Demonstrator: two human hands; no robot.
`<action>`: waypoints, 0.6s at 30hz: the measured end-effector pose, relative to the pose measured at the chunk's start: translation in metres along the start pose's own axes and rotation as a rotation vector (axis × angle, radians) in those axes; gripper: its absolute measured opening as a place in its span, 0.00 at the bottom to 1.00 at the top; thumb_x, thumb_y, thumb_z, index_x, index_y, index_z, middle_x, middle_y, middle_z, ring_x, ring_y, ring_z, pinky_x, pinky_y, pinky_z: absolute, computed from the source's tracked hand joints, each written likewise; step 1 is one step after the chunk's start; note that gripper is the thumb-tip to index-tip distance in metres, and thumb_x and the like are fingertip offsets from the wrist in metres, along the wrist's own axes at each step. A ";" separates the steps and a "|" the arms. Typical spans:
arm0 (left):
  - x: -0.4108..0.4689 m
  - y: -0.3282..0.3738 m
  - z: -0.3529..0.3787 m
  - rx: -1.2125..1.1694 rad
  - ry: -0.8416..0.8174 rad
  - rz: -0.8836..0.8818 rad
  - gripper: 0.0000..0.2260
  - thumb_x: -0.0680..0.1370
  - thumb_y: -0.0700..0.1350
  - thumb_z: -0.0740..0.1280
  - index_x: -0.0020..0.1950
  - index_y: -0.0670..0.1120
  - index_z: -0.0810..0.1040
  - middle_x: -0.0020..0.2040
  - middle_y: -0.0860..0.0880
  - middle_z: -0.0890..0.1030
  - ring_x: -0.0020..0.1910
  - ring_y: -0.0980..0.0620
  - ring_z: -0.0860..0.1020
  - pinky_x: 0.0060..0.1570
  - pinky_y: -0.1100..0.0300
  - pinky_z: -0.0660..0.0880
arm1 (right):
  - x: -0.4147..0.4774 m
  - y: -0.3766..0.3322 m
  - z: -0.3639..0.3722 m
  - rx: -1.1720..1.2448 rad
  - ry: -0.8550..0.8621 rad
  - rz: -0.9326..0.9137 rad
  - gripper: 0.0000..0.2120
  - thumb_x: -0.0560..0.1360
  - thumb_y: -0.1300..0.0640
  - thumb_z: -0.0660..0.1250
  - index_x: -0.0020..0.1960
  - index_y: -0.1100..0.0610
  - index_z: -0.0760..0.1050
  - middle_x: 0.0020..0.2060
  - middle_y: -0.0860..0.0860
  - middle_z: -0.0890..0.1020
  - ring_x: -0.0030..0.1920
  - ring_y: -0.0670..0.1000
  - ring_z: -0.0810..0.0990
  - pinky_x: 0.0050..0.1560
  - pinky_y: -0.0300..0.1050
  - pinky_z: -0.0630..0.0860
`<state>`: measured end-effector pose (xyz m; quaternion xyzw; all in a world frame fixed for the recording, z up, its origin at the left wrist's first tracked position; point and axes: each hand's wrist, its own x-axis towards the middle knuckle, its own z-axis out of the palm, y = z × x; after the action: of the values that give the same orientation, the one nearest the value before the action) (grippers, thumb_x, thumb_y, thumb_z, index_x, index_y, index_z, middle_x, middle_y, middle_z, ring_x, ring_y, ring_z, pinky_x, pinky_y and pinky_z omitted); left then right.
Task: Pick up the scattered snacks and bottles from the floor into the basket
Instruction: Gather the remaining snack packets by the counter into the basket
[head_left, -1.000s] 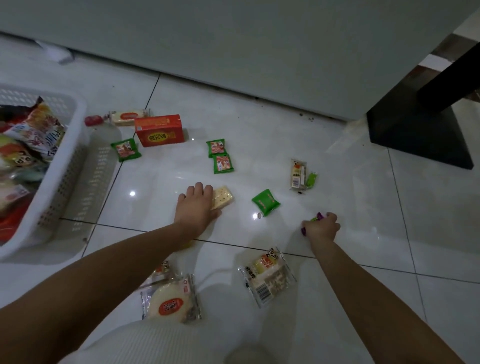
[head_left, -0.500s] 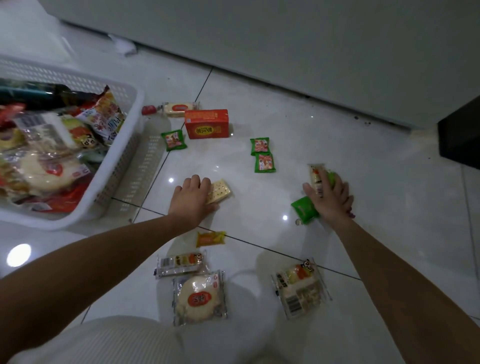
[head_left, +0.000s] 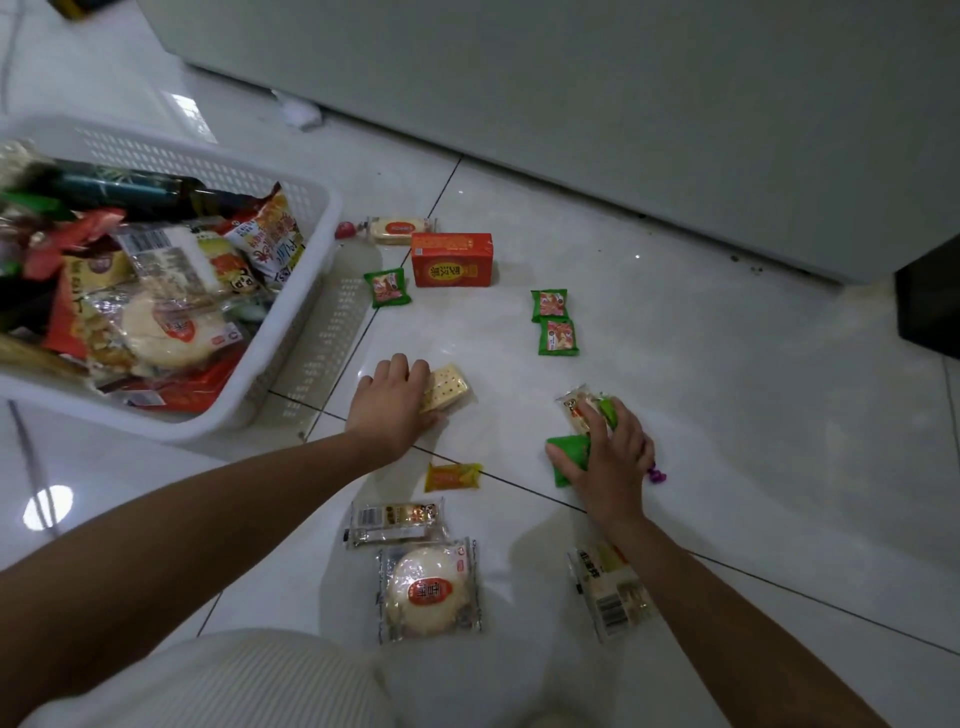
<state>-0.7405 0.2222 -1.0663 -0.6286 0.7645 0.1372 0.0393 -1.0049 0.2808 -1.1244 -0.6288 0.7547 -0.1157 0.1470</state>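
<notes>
White basket (head_left: 324, 218) stands at the left on the floor tiles, filled w/ snack packs and a dark bottle (head_left: 130, 189). Just right of it, the left hand (head_left: 389, 410) lies on the edge of a cracker pack (head_left: 448, 385) on the floor. Its fingers are bent over the pack, but real grip or only resting, I cannot tell. Further right, the right hand (head_left: 613, 457) pinches a green packet (head_left: 563, 457) w/ its thumb. Its fingers also cover a clear-wrapped snack (head_left: 575, 410).

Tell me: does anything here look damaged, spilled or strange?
Nothing looks torn or spilled. The orange box and bun packet lie loose on the floor; the white basket is heaped, a dark bottle lying across its top. A white scrap and dark specks sit by the cabinet's base.
</notes>
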 end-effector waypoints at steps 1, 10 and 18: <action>-0.002 -0.003 0.000 0.001 -0.003 -0.007 0.24 0.76 0.58 0.64 0.65 0.45 0.65 0.60 0.43 0.70 0.58 0.44 0.70 0.54 0.51 0.69 | 0.000 -0.001 0.000 -0.010 -0.014 -0.010 0.43 0.62 0.27 0.55 0.71 0.49 0.65 0.73 0.58 0.60 0.73 0.61 0.58 0.70 0.63 0.52; -0.015 -0.016 -0.001 -0.016 -0.010 -0.044 0.23 0.76 0.57 0.64 0.64 0.45 0.65 0.60 0.43 0.70 0.58 0.44 0.70 0.52 0.52 0.70 | 0.002 -0.002 0.002 -0.216 0.150 -0.167 0.29 0.63 0.33 0.62 0.58 0.47 0.72 0.54 0.58 0.77 0.49 0.60 0.75 0.43 0.50 0.74; -0.026 -0.021 -0.011 -0.039 0.003 -0.018 0.21 0.76 0.55 0.65 0.63 0.45 0.66 0.60 0.44 0.69 0.58 0.45 0.70 0.52 0.53 0.71 | 0.028 -0.015 -0.003 -0.110 0.110 -0.089 0.23 0.63 0.48 0.78 0.55 0.53 0.79 0.42 0.59 0.76 0.32 0.61 0.79 0.28 0.50 0.77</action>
<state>-0.7130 0.2406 -1.0535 -0.6363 0.7561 0.1507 0.0274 -0.9972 0.2501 -1.1190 -0.6614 0.7383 -0.1151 0.0653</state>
